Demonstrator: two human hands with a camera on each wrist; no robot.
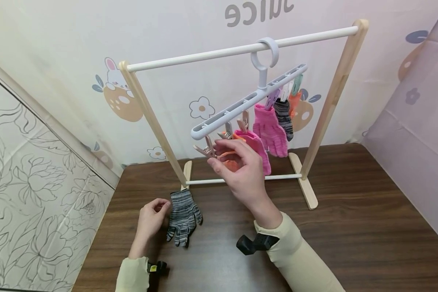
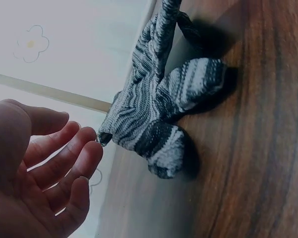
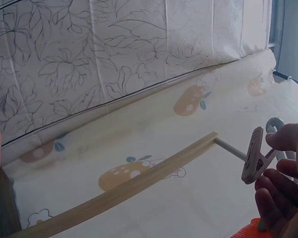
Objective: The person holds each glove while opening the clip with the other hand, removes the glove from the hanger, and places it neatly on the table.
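Observation:
A grey-and-black striped knit glove (image 1: 183, 217) lies on the table with its cuff toward the rack. My left hand (image 1: 153, 217) is just left of it, fingers loosely curved; in the left wrist view its fingertips come right up to the glove's edge (image 2: 134, 124). My right hand (image 1: 242, 168) is raised at the near end of the grey hanger (image 1: 230, 115), thumb and fingers apart and loosely bent. A pale pink clothespin (image 3: 253, 156) hangs at those fingertips. Partly hidden behind that hand, an orange glove (image 1: 230, 164) hangs below a grey clothespin (image 1: 226, 132).
The hanger hooks over the white bar of a wooden rack (image 1: 326, 103). Farther along it hang pink gloves (image 1: 270, 129), a striped glove (image 1: 284, 117) and an orange piece (image 1: 295, 101), held by clothespins. The rack's foot (image 1: 303, 182) stands on the brown table (image 1: 368, 227), before a printed curtain.

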